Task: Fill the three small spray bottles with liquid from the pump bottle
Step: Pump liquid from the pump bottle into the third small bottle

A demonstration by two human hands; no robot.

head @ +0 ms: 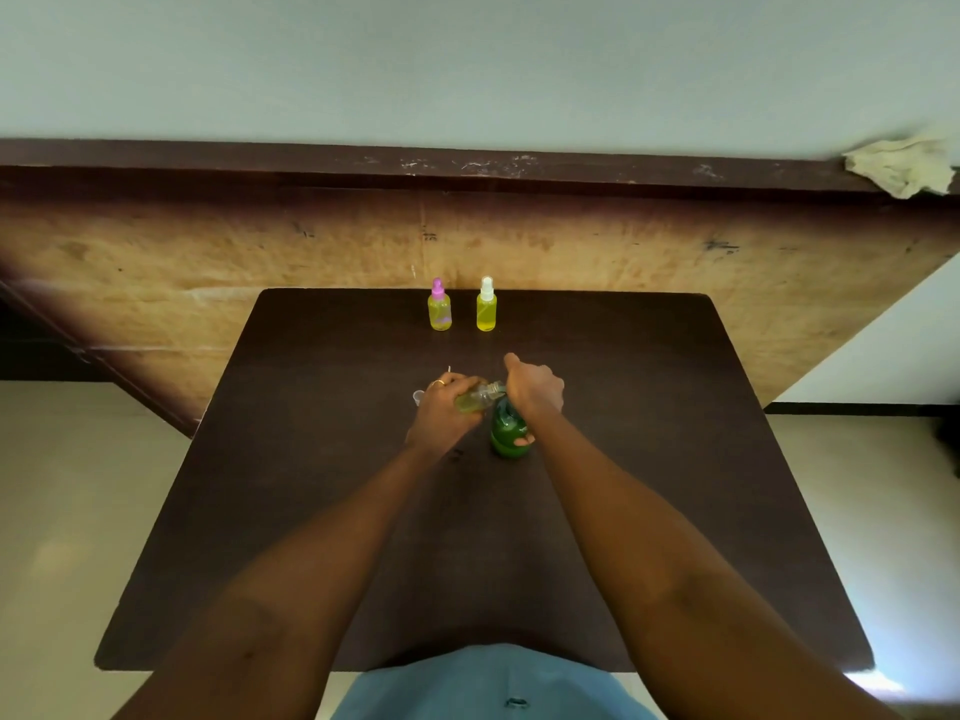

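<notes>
Two capped spray bottles [439, 306] [486, 305] stand filled. Left hand [445, 413] grips the tilted third bottle [479, 399]; right hand [535, 391] presses the pump bottle [508, 433]. Filling remains unfinished.

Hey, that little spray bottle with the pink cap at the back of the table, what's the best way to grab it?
Grip the pink-capped spray bottle around its round yellow body, below the narrow cap. It stands upright with open table toward you, so probably come from the near side; the white-capped bottle stands close on its right.

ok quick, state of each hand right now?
Left hand: closed around the small uncapped spray bottle, held tilted toward the pump.
Right hand: closed on top of the green pump bottle.
</notes>
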